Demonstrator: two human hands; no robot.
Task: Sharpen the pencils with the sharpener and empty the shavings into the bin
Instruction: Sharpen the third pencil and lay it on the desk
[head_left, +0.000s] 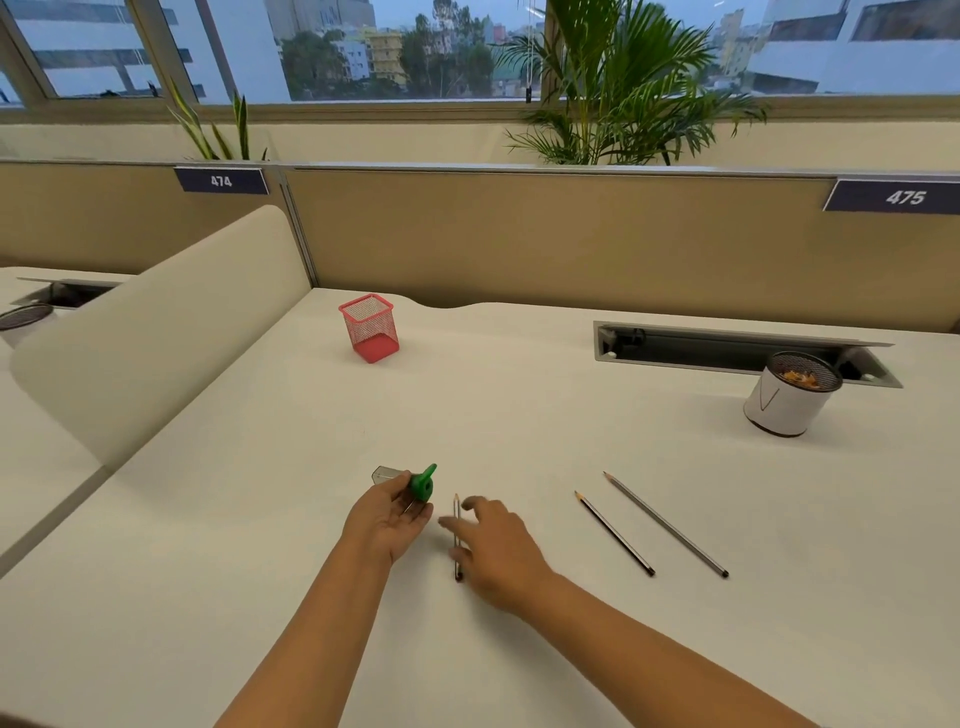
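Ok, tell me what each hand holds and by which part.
The left hand holds the green sharpener by its clear shavings case. The right hand lies on a pencil, fingers spread; whether it grips cannot be told.

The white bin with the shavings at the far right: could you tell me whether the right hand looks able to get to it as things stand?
Probably yes. The desk between the right hand and the bin holds only two flat pencils, though the hand would first have to leave the pencil under it.

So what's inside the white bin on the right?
The white bin holds orange-brown pencil shavings, visible near its mesh rim. Anything deeper is hidden by its wall.
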